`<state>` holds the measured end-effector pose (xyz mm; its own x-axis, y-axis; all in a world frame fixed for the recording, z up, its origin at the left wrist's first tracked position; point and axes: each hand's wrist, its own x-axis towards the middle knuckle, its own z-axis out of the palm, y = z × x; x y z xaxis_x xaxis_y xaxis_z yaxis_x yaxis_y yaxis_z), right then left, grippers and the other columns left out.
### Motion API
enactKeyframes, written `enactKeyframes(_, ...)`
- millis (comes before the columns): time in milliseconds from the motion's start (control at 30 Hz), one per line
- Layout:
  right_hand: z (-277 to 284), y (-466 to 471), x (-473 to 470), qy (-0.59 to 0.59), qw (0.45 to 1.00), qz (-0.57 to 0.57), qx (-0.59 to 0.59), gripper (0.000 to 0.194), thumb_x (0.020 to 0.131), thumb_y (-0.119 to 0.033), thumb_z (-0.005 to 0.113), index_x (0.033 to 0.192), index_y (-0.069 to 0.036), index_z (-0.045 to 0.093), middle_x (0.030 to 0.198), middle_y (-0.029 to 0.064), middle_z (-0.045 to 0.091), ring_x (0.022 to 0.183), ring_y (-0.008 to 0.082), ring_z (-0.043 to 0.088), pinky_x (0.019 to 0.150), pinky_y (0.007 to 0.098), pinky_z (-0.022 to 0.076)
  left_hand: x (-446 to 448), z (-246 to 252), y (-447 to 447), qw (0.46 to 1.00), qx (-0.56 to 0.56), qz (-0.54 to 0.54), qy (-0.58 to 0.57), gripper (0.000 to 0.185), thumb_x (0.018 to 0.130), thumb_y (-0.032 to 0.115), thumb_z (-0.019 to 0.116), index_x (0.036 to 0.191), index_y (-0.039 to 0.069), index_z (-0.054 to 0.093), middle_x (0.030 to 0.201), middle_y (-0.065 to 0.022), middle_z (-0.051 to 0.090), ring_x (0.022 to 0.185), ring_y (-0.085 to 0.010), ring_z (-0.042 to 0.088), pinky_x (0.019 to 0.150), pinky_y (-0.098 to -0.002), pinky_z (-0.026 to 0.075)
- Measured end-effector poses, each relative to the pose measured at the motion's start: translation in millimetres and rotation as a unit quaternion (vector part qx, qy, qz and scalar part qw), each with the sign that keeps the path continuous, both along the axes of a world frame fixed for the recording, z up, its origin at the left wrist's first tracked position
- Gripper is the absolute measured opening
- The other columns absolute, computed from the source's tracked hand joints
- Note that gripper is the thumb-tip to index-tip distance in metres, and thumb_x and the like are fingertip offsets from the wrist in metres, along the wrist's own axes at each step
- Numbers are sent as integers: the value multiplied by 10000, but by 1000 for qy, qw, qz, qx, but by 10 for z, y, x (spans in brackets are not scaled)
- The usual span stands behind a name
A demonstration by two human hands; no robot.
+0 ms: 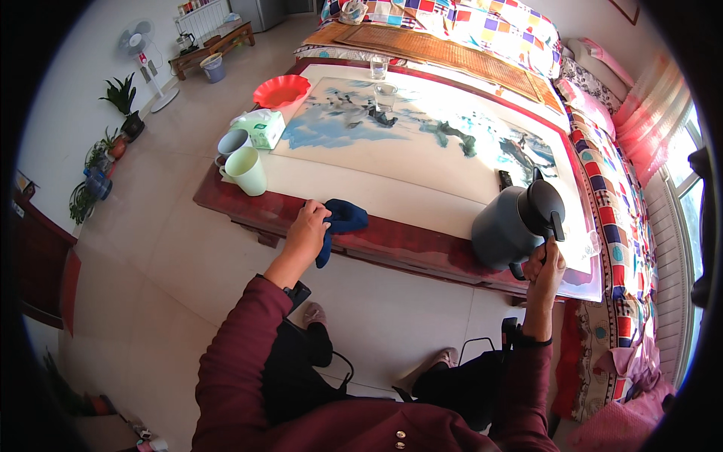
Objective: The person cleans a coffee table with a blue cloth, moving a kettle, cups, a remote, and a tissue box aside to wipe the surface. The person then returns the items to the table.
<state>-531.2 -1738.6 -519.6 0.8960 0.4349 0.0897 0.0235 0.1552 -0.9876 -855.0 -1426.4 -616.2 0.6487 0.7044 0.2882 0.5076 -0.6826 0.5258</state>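
Observation:
My left hand [308, 229] grips a dark blue cloth [345, 217] at the near edge of the low table [406, 240]. Part of the cloth rests on the dark red rim and part hangs over the side. On the right, my right hand [545, 264] is closed around the handle of a grey vacuum jug [500, 226] with a black lid. The jug is over the table's near right corner; whether its base touches the tabletop I cannot tell. A dark remote control [505, 179] lies just behind it.
At the table's left stand a pale green mug [246, 171], a grey mug [233, 142], a tissue pack [261, 129] and a red scalloped bowl [281, 91]. Two clear glasses [386, 96] are farther back. Sofas [613, 237] border the far and right sides. A fan [137, 42] stands left.

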Motion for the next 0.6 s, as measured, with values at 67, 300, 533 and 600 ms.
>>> enactKeyframes(67, -16, -2, 26, 0, 1000, 7, 7, 459, 1042, -375, 492, 659, -146, 385, 471, -35, 331, 371, 71, 273, 362, 252, 227, 50, 44, -39, 999, 1, 8, -36, 177, 877, 8, 651, 1047, 24, 602, 1114, -89, 546, 1032, -314, 596, 842, -414, 529)
enactKeyframes(300, -6, -21, 59, -1, 1000, 24, -8, 468, 1049, -375, 483, 663, -115, 439, 492, -23, 374, 396, 73, 318, 387, 246, 265, 646, 212, -522, 984, -4, -86, -157, 243, 854, -27, 670, 1070, 19, 569, 1125, -102, 533, 1010, -322, 608, 812, -395, 539)
enactKeyframes(533, 34, -46, 12, -56, 997, 36, -43, 434, 1054, -406, 466, 787, -74, 549, 531, -3, 445, 431, 91, 421, 427, 238, 349, 1698, 94, -939, 960, 61, -250, -107, 216, 881, 73, 660, 1070, 36, 562, 1190, -109, 502, 1171, -301, 539, 836, -379, 568)
enactKeyframes(600, 49, -48, -6, -79, 994, 39, -61, 425, 1056, -421, 455, 888, -49, 574, 596, 12, 498, 494, 103, 478, 487, 243, 393, 1780, -18, -890, 963, 98, -248, -29, 294, 904, 143, 650, 1172, 49, 573, 1301, -110, 473, 1324, -300, 437, 969, -373, 518)
